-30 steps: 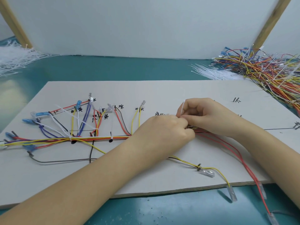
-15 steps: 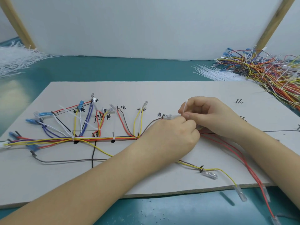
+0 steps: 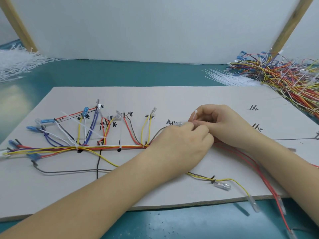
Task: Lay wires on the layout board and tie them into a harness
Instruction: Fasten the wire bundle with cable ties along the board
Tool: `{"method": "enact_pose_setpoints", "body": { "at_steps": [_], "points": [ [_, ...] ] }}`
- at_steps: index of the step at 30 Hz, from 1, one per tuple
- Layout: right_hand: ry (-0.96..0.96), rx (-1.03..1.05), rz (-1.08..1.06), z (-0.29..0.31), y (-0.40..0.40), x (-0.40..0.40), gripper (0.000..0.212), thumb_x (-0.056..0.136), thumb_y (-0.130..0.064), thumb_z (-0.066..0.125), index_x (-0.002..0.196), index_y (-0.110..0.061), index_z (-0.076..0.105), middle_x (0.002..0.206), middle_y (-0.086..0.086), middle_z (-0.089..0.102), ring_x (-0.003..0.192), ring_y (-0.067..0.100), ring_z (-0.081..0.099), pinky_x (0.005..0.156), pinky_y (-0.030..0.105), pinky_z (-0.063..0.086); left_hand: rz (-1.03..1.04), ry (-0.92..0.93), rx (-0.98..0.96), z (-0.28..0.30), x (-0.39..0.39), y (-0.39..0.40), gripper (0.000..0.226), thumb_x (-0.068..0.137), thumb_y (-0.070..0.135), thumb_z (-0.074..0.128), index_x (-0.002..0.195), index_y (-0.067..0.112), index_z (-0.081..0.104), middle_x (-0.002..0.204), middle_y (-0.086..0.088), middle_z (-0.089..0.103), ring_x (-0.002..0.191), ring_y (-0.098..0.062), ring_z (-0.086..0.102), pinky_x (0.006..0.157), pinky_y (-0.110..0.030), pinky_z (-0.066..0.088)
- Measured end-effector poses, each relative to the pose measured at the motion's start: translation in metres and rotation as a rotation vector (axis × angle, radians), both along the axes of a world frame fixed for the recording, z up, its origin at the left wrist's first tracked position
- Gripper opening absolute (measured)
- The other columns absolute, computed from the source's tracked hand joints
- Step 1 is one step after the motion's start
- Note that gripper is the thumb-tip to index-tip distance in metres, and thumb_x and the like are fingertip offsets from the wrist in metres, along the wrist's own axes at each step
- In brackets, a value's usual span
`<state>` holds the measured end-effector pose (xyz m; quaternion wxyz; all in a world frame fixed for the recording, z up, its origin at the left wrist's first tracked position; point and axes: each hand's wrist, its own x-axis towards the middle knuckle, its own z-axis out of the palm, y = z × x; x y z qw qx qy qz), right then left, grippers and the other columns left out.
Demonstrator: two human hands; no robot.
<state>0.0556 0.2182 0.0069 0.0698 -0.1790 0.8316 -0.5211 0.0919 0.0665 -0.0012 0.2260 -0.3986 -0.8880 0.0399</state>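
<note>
While left stretch of harness point(image 3: 110, 147) sits tied, both hands point(image 3: 183, 145) point(image 3: 222, 123) pinch cable tie point(image 3: 194, 115) mid-trunk (fingers clamped); right red wires point(image 3: 245, 163) untied.

White board point(image 3: 172, 99), teal table point(image 3: 120, 73)

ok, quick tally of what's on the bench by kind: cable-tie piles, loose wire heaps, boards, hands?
Piles of white plastic cable ties: 2
Heap of loose multicoloured wires: 1
Pale grey layout board: 1
Hands, left hand and right hand: 2
Total: 6
</note>
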Motion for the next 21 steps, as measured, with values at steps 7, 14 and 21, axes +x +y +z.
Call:
{"method": "enact_pose_setpoints", "body": {
  "at_steps": [7, 14, 21],
  "points": [
    [0.062, 0.004, 0.006, 0.001, 0.003, 0.004, 0.013, 0.084, 0.001, 0.063, 0.079, -0.011, 0.064, 0.065, 0.001, 0.067, 0.060, 0.009, 0.058, 0.060, 0.019, 0.047, 0.190, -0.810, 0.821, 0.001, -0.007, -0.002, 0.011, 0.092, 0.019, 0.046, 0.083, 0.022, 0.052, 0.083, 0.003, 0.065, 0.069, -0.011, 0.052, 0.065, -0.031, 0.040],
    [0.077, 0.053, 0.026, 0.006, 0.009, 0.006, 0.012, 0.081, -0.008, 0.067, 0.075, -0.019, 0.068, 0.069, 0.005, 0.071, 0.060, 0.007, 0.059, 0.059, 0.017, 0.045, 0.171, -0.927, 1.080, 0.002, -0.012, -0.005, 0.021, 0.087, 0.012, 0.059, 0.077, 0.026, 0.047, 0.059, 0.010, 0.063, 0.046, 0.005, 0.047, 0.045, -0.009, 0.030],
    [0.051, 0.054, -0.044, 0.009, 0.008, 0.006, 0.012, 0.081, -0.004, 0.066, 0.078, -0.014, 0.070, 0.075, 0.015, 0.071, 0.068, 0.019, 0.061, 0.076, 0.048, 0.052, 0.156, -0.951, 1.079, 0.003, -0.010, -0.005, 0.027, 0.086, 0.012, 0.061, 0.076, 0.026, 0.041, 0.070, 0.000, 0.069, 0.049, 0.000, 0.047, 0.049, -0.014, 0.032]
  ]
}}
